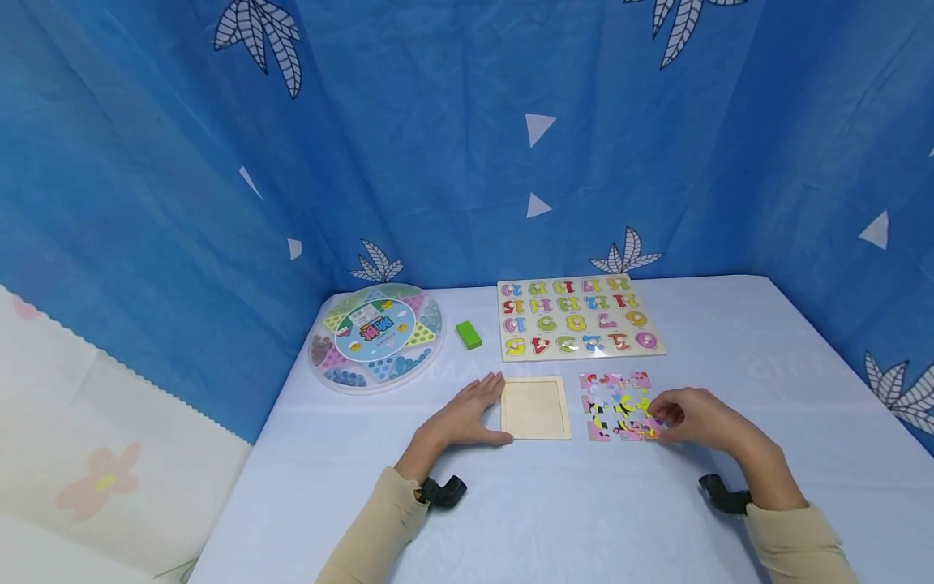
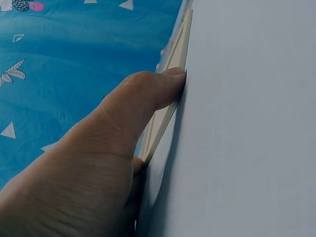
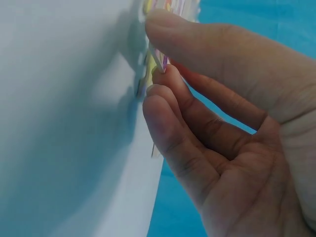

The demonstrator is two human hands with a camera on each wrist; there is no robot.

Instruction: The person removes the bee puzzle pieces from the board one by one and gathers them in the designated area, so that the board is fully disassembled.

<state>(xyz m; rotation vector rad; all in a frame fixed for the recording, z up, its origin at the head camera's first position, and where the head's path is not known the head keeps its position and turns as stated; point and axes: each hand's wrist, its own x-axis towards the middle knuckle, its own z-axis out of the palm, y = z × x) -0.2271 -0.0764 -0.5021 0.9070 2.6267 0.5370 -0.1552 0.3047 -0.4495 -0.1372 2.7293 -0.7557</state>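
Observation:
My left hand [image 1: 467,414] lies along the left side of a square wooden puzzle tray [image 1: 536,410], its thumb against the near corner and its fingers stretched toward the far one. In the left wrist view the thumb [image 2: 170,89] presses on the rim of the tray [image 2: 160,121]. To the right of the tray lie several jigsaw pieces [image 1: 616,405], pink, yellow and black, loosely set in a square. At their right side my right hand [image 1: 700,418] pinches a jigsaw piece [image 3: 158,58] by its edge between thumb and fingertip.
Behind the tray lies a number puzzle board [image 1: 580,318]. A green block [image 1: 469,335] sits to its left, and a round Chinese checkers set [image 1: 375,337] stands at the far left. A blue curtain [image 1: 467,146] borders the back of the white table [image 1: 569,519].

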